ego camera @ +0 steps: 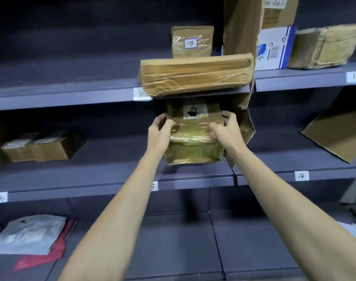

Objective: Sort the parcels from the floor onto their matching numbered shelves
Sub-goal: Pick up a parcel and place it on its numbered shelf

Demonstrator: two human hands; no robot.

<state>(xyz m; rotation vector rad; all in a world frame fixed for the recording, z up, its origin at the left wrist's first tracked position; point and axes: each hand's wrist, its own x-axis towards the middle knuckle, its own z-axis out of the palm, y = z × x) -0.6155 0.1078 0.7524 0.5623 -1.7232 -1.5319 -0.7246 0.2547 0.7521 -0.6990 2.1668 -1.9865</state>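
Note:
A tape-wrapped brown parcel (193,136) with a white label on top sits at the right end of the middle shelf (112,175), above the tag reading 15 (154,186). My left hand (160,130) grips its left side, fingers curled over the top edge. My right hand (226,126) grips its right side the same way. A cardboard divider (244,122) stands just right of the parcel, and beyond it is the bay tagged 14 (300,176).
A long flat parcel (195,77) overhangs the shelf above, over tag 10 (141,94), with a box marked 10 (192,41) behind. Small boxes (43,148) lie left on the middle shelf. A grey and red bag (31,236) lies on the lower shelf. Flat cardboard (339,136) leans in bay 14.

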